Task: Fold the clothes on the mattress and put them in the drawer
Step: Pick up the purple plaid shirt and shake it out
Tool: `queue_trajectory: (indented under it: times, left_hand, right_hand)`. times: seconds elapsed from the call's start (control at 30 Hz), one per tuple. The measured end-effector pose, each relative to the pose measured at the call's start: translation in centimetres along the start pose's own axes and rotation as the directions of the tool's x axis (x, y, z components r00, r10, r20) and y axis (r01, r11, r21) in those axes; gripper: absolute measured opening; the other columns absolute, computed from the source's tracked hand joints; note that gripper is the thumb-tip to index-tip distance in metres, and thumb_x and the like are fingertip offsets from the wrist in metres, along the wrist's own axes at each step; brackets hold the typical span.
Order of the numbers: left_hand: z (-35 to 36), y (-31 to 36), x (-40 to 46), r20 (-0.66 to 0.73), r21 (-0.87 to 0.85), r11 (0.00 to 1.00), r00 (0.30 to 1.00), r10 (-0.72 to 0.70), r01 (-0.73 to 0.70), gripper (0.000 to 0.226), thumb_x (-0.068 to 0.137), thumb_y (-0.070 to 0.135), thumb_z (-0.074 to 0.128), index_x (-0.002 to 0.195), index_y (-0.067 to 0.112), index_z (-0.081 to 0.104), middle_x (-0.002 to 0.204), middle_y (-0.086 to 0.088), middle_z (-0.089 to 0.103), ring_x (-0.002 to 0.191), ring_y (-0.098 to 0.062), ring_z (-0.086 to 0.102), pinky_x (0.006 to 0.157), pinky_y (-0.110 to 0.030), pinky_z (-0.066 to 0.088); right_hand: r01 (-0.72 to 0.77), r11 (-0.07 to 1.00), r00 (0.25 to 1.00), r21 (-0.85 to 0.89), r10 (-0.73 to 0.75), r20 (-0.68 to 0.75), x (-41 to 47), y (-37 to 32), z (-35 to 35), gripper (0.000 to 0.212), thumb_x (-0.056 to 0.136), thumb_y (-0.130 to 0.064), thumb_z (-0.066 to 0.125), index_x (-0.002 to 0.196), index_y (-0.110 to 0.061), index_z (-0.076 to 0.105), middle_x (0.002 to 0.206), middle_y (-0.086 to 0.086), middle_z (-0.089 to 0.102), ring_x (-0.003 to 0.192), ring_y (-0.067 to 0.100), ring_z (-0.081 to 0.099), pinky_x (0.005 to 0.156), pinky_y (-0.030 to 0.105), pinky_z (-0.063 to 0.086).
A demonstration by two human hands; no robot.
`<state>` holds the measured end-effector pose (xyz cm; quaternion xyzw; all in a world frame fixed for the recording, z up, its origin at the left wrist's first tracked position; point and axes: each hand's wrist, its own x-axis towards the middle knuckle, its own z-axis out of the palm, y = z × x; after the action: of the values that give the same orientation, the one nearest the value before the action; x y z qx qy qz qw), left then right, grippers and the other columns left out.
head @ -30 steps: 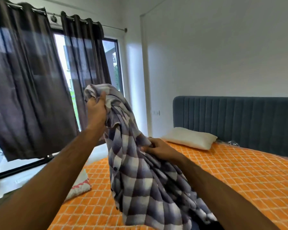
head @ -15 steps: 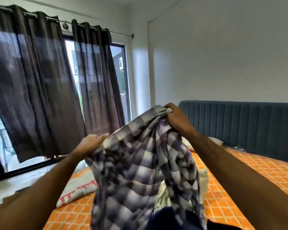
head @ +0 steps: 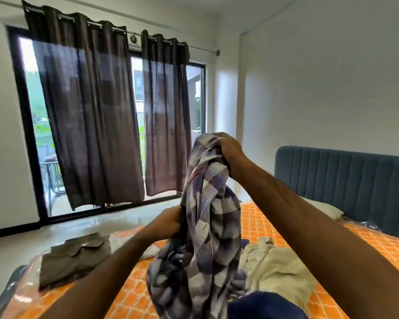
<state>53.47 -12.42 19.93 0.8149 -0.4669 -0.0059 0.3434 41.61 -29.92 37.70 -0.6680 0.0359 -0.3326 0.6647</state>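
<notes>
At the far left a brown folded garment point(head: 75, 257) lies flat near the corner of the mattress point(head: 378, 254), whose orange cover has a quilted grid. Your left hand point(head: 168, 223) is curled tight, gripping the soft plaid shirt point(head: 207, 238) low on its side. Your right hand point(head: 228, 149) clutches the bunched top of that shirt, holding it up so it hangs over the bed. A crumpled cream garment point(head: 274, 263) lies just right of it.
</notes>
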Motion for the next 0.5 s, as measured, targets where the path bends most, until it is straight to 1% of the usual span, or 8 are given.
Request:
queue_trajectory:
  times: [0.07,0.1,0.2,0.27,0.4,0.43,0.47,0.5]
  left_hand:
    - [-1.3,-0.9,-1.0,-0.102,-0.173,0.985,0.995,-0.021,0.003,0.029,0.070,0.035,0.065,0.099,0.041,0.071,0.101,0.011,0.074,0.097,-0.007,0.066,0.093,-0.034,0.053]
    - [-2.4,-0.9,-1.3,-0.145,-0.276,0.961,0.989,-0.031,-0.010,0.025,0.070,0.031,0.069,0.093,0.041,0.072,0.093,0.015,0.073,0.089,-0.003,0.064,0.087,-0.030,0.053]
    - [-6.9,-0.8,-2.3,-0.254,-0.540,0.840,0.961,-0.114,-0.043,0.022,0.067,0.016,0.068,0.087,0.022,0.059,0.069,0.013,0.062,0.069,-0.004,0.054,0.063,-0.017,0.045]
    - [-10.3,-0.7,-3.0,-0.253,-0.630,0.775,0.957,-0.139,-0.054,0.027,0.066,0.013,0.064,0.090,0.012,0.052,0.072,0.005,0.061,0.071,-0.010,0.055,0.060,-0.019,0.047]
    - [-14.6,-0.1,-4.5,-0.169,-0.612,0.790,0.980,-0.105,-0.021,0.044,0.067,0.015,0.066,0.109,0.010,0.052,0.096,-0.010,0.060,0.086,-0.023,0.059,0.070,-0.027,0.051]
    - [-15.3,-0.5,-5.0,-0.149,-0.579,0.815,0.983,-0.111,0.004,0.050,0.069,0.017,0.071,0.114,0.010,0.050,0.100,-0.011,0.061,0.088,-0.026,0.061,0.072,-0.030,0.053]
    - [-16.0,-1.0,-5.6,-0.130,-0.518,0.855,0.984,-0.123,0.038,0.052,0.073,0.020,0.077,0.117,0.011,0.050,0.104,-0.009,0.063,0.090,-0.025,0.065,0.073,-0.032,0.055]
    - [-16.4,-1.9,-6.2,-0.114,-0.421,0.904,0.983,-0.141,0.081,0.053,0.078,0.025,0.082,0.119,0.013,0.050,0.106,-0.007,0.066,0.092,-0.021,0.068,0.074,-0.031,0.056]
  right_hand:
    - [0.001,0.999,1.000,0.032,-0.002,0.008,0.1,0.1,0.0,0.031,0.098,0.004,0.039,0.112,-0.005,0.065,0.085,0.010,0.068,0.068,0.019,0.066,0.063,0.026,0.057]
    - [0.002,0.999,1.000,0.041,-0.002,-0.007,0.4,0.5,-0.3,0.029,0.097,0.004,0.040,0.108,-0.005,0.065,0.086,0.012,0.068,0.071,0.022,0.065,0.065,0.029,0.056]
    - [-0.016,0.992,0.999,0.127,0.021,-0.037,1.0,1.8,-0.9,0.027,0.096,0.006,0.043,0.094,-0.007,0.066,0.079,0.012,0.068,0.067,0.023,0.065,0.061,0.028,0.057]
    - [-0.028,0.981,1.000,0.194,0.026,0.014,1.2,2.6,-0.4,0.027,0.096,0.005,0.043,0.093,-0.009,0.066,0.074,0.008,0.069,0.061,0.019,0.066,0.057,0.025,0.057]
    - [-0.017,0.979,0.993,0.201,-0.006,0.116,2.3,4.8,1.5,0.022,0.095,-0.003,0.049,0.106,-0.009,0.066,0.089,0.012,0.070,0.077,0.026,0.068,0.071,0.033,0.058]
    - [0.008,0.990,0.989,0.143,-0.029,0.142,2.7,6.0,1.8,0.021,0.091,-0.004,0.054,0.108,-0.009,0.065,0.091,0.011,0.071,0.079,0.025,0.068,0.071,0.032,0.057]
    - [0.060,0.998,0.983,0.018,-0.062,0.173,3.2,7.3,1.8,0.020,0.088,-0.005,0.059,0.108,-0.009,0.063,0.092,0.010,0.070,0.081,0.024,0.068,0.070,0.031,0.055]
    - [0.137,0.973,0.970,-0.183,-0.094,0.226,3.5,8.6,1.5,0.022,0.086,-0.005,0.065,0.107,-0.009,0.060,0.093,0.008,0.067,0.084,0.023,0.065,0.070,0.030,0.053]
